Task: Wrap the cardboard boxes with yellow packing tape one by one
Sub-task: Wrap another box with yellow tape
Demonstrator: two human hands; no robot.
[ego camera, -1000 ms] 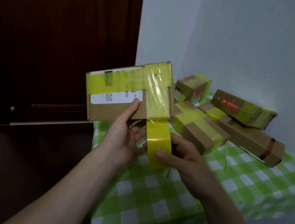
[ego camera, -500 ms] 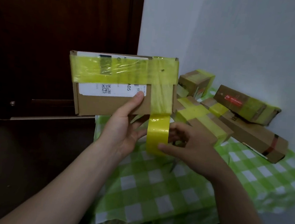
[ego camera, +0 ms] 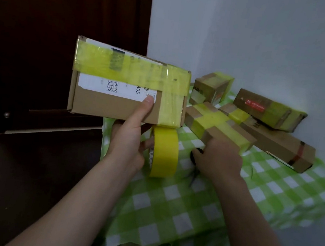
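Boxes [ego camera: 108,106] number five; tape roll [ego camera: 165,153], just one.

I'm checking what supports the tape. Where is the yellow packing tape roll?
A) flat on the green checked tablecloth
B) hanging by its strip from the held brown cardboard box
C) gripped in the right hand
B: the yellow packing tape roll hangs by its strip below the brown cardboard box held up by the left hand; the right hand is off it.

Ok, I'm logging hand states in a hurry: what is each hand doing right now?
Left hand: holding the cardboard box, thumb on its front.
Right hand: on a dark object on the tablecloth; grip cannot be told.
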